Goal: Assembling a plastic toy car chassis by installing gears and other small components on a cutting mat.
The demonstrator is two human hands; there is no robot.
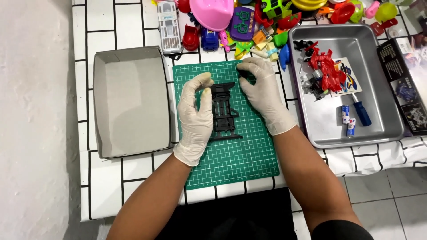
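Two hands in white latex gloves work a black plastic toy-car chassis (223,111) lying on a green gridded cutting mat (231,155). The left hand (195,116) pinches the chassis's left edge between thumb and curled fingers; the right hand (262,91) presses down on its upper right corner, fingers bent, palm hidden. It looks like an assembly step, the frame being steadied; any next move would call for a firm grip and a small part fetched from the side. Just right of the right hand, a shallow steel tray (378,129) holds red plastic car parts (327,71), a sticker sheet, a blue-handled screwdriver (361,112) and two small blue-and-white batteries (348,119). Beyond it lies a black printed box (402,84). Left of the left hand sits an empty grey cardboard box lid (131,102). Above both hands, bright plastic toys (249,22) crowd the table.
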